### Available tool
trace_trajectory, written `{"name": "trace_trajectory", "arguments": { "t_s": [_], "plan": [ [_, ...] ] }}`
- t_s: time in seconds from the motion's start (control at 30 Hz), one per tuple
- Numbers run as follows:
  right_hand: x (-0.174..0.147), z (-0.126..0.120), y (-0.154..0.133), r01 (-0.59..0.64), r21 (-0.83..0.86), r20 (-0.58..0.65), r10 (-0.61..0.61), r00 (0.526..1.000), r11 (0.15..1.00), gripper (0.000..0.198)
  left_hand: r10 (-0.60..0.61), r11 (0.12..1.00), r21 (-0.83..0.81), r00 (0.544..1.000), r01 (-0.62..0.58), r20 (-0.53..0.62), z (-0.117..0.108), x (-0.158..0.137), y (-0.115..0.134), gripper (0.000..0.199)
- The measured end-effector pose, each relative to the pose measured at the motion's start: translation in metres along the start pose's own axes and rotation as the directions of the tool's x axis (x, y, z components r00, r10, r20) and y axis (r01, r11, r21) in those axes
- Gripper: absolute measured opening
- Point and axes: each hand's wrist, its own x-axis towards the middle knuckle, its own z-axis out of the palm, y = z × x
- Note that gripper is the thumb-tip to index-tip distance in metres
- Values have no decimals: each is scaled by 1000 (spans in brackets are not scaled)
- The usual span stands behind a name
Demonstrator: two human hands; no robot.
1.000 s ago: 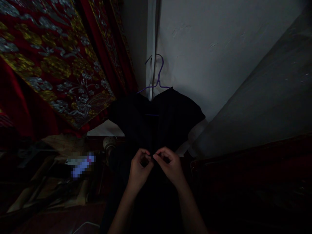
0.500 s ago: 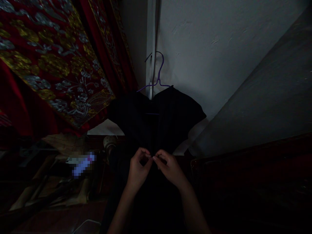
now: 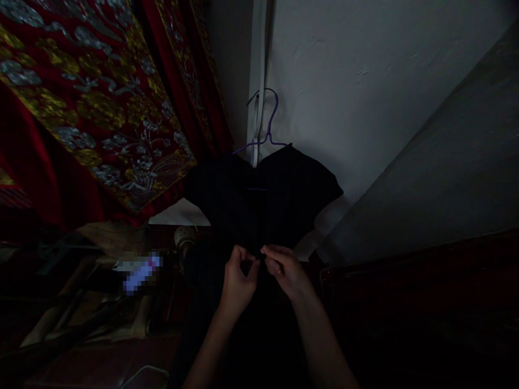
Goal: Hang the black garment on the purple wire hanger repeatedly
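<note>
A black short-sleeved garment (image 3: 300,183) hangs on a purple wire hanger (image 3: 270,121), its neck spread in a V. At the bottom of that V, my left hand (image 3: 241,278) pinches the garment's front edge, thumb and forefinger curled round to form a loop. Just to the right, my right hand (image 3: 286,267) has its thumb and fingers closed at the opposite front edge, the fingertips a short way from the left ones. Whether a button or other fastener lies between the fingertips is too dark to make out.
Red cloth with gold and silver embroidery (image 3: 101,108) drapes at the left. The hanger's hook is at a pale vertical strip (image 3: 261,54) by the white wall (image 3: 365,81). Low at left stand a wooden frame (image 3: 141,319) and a pale clog (image 3: 185,235); a white cable (image 3: 146,368) lies on the floor.
The fingertips, close together before, are slightly apart now. My right hand has turned, its fingers reaching further left and up. The whole view has shifted a little.
</note>
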Motion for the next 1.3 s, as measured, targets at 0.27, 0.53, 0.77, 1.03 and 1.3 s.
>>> {"name": "trace_trajectory", "arguments": {
  "t_s": [0.27,0.53,0.77,1.03,1.3],
  "plan": [
    [28,22,-58,116,145,23,-121,992,983,31,-53,994,96,998,50,36,7,1,-11,17],
    [45,54,-130,316,173,5,-322,947,933,18,-60,993,103,994,50,95,25,5,-22,20],
    [36,58,-125,425,110,-35,-424,905,899,23,8,993,114,989,-25,145,12,28,-10,18],
    [27,60,-120,555,1,-73,-554,829,832,29,616,785,87,788,-613,-8,-17,106,98,36],
    [31,59,-118,636,-125,-142,-648,749,762,34,736,610,317,667,-726,111,-14,146,128,9]
  ]
}}
